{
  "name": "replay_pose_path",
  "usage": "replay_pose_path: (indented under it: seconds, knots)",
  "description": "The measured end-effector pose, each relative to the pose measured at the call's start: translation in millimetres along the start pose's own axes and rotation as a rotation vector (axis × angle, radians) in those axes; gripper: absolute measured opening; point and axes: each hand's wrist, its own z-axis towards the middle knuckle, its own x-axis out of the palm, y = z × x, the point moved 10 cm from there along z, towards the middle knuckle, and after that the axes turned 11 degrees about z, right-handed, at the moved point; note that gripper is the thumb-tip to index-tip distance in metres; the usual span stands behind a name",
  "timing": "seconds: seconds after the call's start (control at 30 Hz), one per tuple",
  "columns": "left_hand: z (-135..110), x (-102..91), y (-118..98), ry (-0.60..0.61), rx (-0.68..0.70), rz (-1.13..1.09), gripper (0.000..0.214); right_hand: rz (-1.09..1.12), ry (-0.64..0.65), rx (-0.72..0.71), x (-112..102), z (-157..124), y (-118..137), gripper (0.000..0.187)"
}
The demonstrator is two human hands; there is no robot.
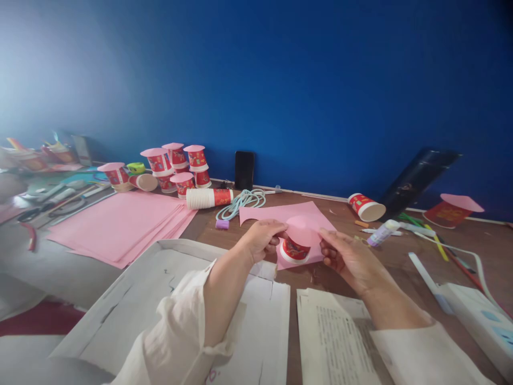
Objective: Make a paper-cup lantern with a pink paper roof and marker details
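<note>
While both hands meet at centre frame, the left hand pinches the left edge of one pink disc between thumb and fingers, narrow grip; the right hand pinches the disc's right edge, fingers curled close. The disc sits on the base of one red paper cup, held upside down with its white rim low and tilted toward the camera, just above the brown table. Right behind it lies one pink sheet with a notch cut out of its left edge.

Upper left of centre: a cluster of red cups, five pink-capped cups counted for sure, others partly hidden. One sleeve of stacked cups lies on its side beside one pale blue cable, and one black phone stands against the blue wall. Left: one pile of pink paper, sheet count unclear. Right of centre: one loose cup on its side, one glue stick, and one capped cup at far right. Lower right: one white power strip. Bottom centre: one printed page under the right wrist
</note>
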Motion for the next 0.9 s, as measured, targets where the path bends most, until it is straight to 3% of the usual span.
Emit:
replay_pose_path:
  seconds: [0.6, 0.9]
  knots:
    - [2.4, 2.4, 9.3, 0.007, -0.027, 0.036, 0.034, -0.001, 0.026, 0.021, 6.2, 4.7, -8.9, 0.034]
    - [2.9, 1.4, 10.3, -0.021, -0.036, 0.034, 0.030, 0.029, -0.006, 0.026, 6.9, 5.2, -9.9, 0.036]
